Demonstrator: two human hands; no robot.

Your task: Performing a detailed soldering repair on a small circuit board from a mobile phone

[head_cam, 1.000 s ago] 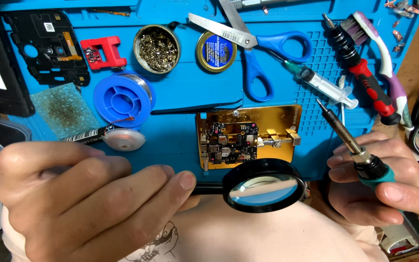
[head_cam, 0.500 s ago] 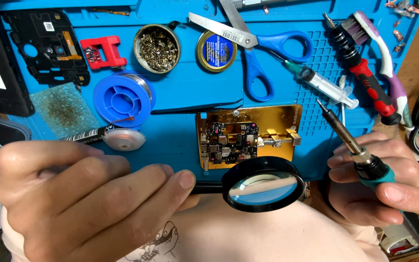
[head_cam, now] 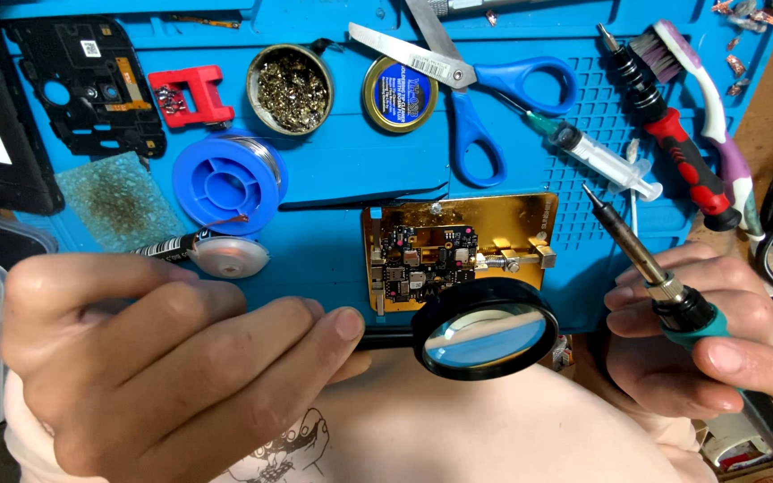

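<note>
Your left hand fills the lower left of the frame, knuckles up and fingers curled shut round the thin black handle of a magnifying glass. The thumb and forefinger reach toward the centre, and the round lens sits at lower centre, overlapping the bottom edge of the gold circuit-board holder. The dark board clamped in that holder shows just above the lens rim.

Your right hand lies at the lower right, closed in a pen grip on a soldering iron with a teal collar. The iron slants up and to the left, its tip in the air to the right of the holder, apart from it.

Around them on the blue mat of the bench are a blue solder spool at centre left, a tin of brass wool and blue-handled scissors along the top, and a syringe at upper right.

Set against the frames from a second and half a second ago, both hands hold nearly the same pose. The lens has drifted only slightly to the right and the iron has hardly moved.
</note>
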